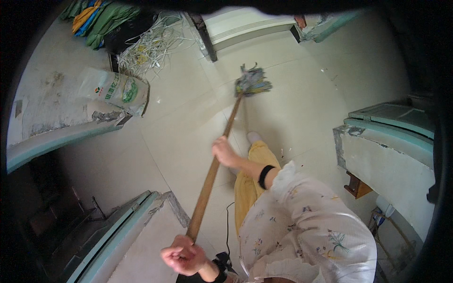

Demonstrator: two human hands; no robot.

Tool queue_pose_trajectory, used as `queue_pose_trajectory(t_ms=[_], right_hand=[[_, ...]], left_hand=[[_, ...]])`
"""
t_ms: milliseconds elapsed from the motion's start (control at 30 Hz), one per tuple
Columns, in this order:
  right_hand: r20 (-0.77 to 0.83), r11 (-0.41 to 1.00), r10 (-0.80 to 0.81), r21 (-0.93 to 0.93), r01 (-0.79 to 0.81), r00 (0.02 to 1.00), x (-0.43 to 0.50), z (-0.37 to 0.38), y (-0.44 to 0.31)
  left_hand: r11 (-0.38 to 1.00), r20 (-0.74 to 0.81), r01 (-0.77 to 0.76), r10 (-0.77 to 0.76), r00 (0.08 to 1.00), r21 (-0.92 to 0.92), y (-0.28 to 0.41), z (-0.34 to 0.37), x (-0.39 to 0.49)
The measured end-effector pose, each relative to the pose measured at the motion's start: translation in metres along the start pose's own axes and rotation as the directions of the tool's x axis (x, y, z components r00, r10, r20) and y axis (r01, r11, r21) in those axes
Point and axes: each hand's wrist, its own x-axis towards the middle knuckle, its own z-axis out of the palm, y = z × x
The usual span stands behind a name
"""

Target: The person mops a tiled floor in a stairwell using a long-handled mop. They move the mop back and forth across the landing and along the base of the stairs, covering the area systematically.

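A string mop with a wooden handle runs from the bottom left up to the middle of the view. Its grey mop head, with some yellow and blue strands, rests on the pale tiled floor and looks slightly blurred. My left hand is closed around the top end of the handle, close to my body. Farther down the shaft, my right hand grips it from above. Just right of the shaft, one of my feet in a light-coloured shoe or sock shows beneath a yellow trouser leg.
A printed white sack and a tangle of white straps sit at the left wall. Beyond them lie green bundles. A dark post stands by the doorway. A black cable crosses the floor beside me. Small scraps dot the tiles.
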Motion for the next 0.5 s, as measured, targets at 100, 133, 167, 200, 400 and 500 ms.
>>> queue_pose_trajectory(t_ms=[100, 133, 167, 200, 400, 500], right_hand=[[0.132, 0.952, 0.185, 0.223, -0.211, 0.974, 0.019, 0.041, -0.05], [0.154, 0.939, 0.184, 0.264, -0.22, 0.971, 0.027, 0.047, -0.061], [0.185, 0.952, 0.186, 0.209, -0.224, 0.965, 0.035, 0.047, -0.068], [0.19, 0.95, 0.189, 0.215, -0.228, 0.964, 0.044, 0.045, -0.072], [0.179, 0.961, 0.248, 0.079, -0.265, 0.952, 0.061, 0.002, -0.047], [0.144, 0.964, 0.254, -0.123, -0.237, 0.956, 0.041, -0.045, 0.012]], left_hand=[[0.997, -0.12, -0.011, 0.02, 0.993, 0.077, 0.022, -0.027, 0.017], [0.997, -0.116, -0.059, 0.064, 0.991, 0.041, 0.024, -0.029, 0.022], [0.997, -0.091, -0.042, 0.049, 0.995, 0.071, 0.029, -0.031, 0.032], [0.992, -0.146, -0.03, 0.048, 0.988, 0.12, 0.028, -0.031, 0.044], [0.977, -0.265, 0.048, 0.009, 0.964, 0.208, 0.005, 0.004, 0.082], [0.989, -0.185, 0.091, -0.069, 0.98, 0.115, -0.026, 0.041, 0.067]])
